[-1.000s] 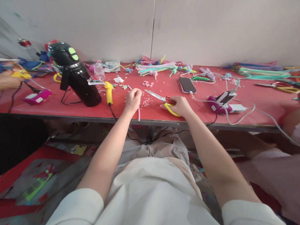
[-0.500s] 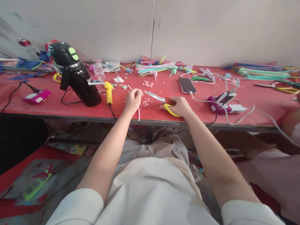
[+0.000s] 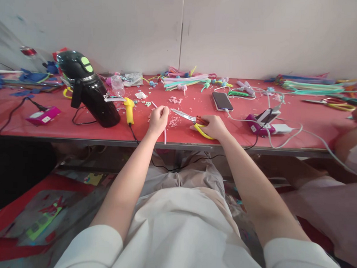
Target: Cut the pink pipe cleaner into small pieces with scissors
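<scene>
Closed around a thin pink pipe cleaner (image 3: 165, 136) is my left hand (image 3: 158, 120), over the front of the red table (image 3: 131, 135). One end of the pipe cleaner sticks out beyond the hand, the other hangs near the table edge. My right hand (image 3: 212, 126) grips scissors (image 3: 183, 115) with yellow and orange handles. Their tips point left, close to my left fingertips; whether they touch anything I cannot make out. Small pink clippings (image 3: 174, 122) lie under the blades.
Left of my hands are a yellow glue gun (image 3: 129, 110) and a black bottle (image 3: 99, 102). A phone (image 3: 222, 101), cables and a purple power strip (image 3: 259, 125) are on the right. Pipe cleaner bundles (image 3: 186, 82) lie along the back. Another person's arm (image 3: 350, 132) is at far right.
The view has shifted very slightly. Both hands, the pipe cleaner and the scissors keep nearly the same places.
</scene>
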### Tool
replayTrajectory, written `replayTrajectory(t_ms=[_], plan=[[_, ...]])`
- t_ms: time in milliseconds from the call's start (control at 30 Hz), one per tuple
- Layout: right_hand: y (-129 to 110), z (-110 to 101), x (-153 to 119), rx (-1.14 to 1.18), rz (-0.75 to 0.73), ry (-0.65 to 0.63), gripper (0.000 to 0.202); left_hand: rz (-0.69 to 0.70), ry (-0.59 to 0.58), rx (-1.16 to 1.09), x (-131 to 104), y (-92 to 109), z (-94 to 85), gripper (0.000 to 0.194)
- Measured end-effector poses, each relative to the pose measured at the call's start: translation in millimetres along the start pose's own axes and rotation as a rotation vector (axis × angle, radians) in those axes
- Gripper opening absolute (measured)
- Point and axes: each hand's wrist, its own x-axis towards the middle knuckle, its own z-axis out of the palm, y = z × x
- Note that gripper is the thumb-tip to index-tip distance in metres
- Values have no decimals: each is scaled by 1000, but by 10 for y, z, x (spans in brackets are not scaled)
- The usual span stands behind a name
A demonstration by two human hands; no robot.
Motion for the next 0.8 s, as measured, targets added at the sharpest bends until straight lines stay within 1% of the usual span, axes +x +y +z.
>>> replayTrajectory(t_ms=[367, 800], plan=[[4, 6, -1, -6, 4, -3, 73, -15, -29, 19, 14, -21, -13, 29], [-9, 0, 8, -5, 26, 5, 76, -55, -52, 3, 28, -48, -4, 30]])
